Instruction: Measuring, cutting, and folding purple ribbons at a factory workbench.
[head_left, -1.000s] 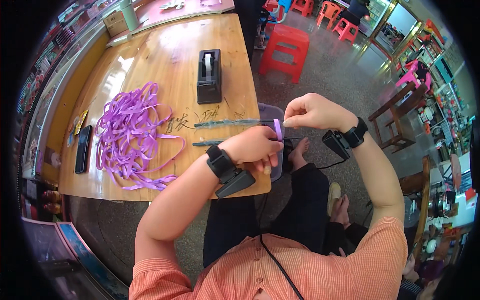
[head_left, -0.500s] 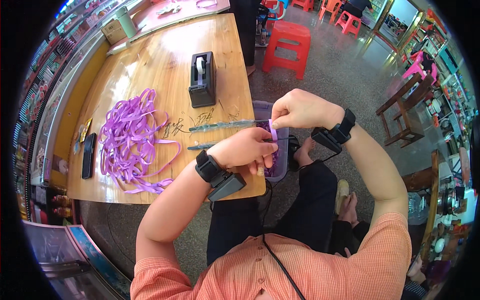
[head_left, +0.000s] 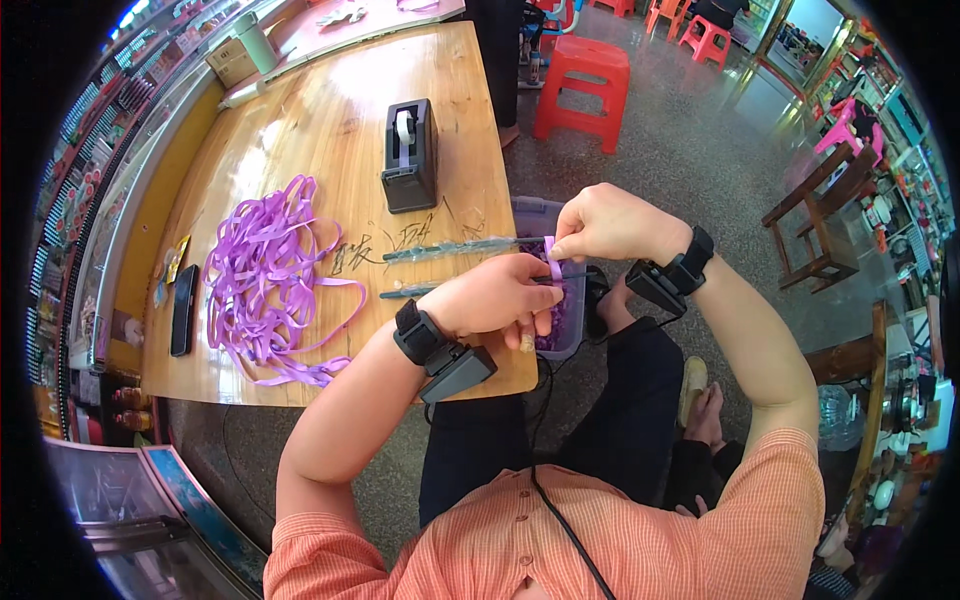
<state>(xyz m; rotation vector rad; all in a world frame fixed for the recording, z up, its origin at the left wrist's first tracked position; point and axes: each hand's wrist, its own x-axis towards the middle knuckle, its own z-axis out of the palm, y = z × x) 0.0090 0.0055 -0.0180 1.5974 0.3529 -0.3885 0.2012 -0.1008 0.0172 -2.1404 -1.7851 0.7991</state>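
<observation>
Two thin dark rods lie on the wooden table, held under clear tape; the far rod (head_left: pixel 460 247) and the near rod (head_left: pixel 405 293) both stick out past its right edge. A short stretch of purple ribbon (head_left: pixel 554 264) runs across their free ends. My right hand (head_left: pixel 618 228) pinches the ribbon's upper part between thumb and fingertips. My left hand (head_left: pixel 505 298) is closed near the near rod's end, thumb and index finger on the ribbon; its palm hides part of that rod. A tan wrap covers one left fingertip. Left of the hands lies a loose heap of purple ribbon (head_left: pixel 265 270).
Under the rod ends stands a translucent bin (head_left: pixel 572 335) with purple pieces inside. A black tape dispenser (head_left: pixel 409 160) sits farther back on the table (head_left: pixel 330 150). A flat black object (head_left: pixel 183 311) lies left of the heap. Beyond the table stands a red stool (head_left: pixel 583 90).
The whole view has shifted slightly. Both hands keep nearly the same hold on the ribbon at the rod ends, with only a slight change in the ribbon's shape.
</observation>
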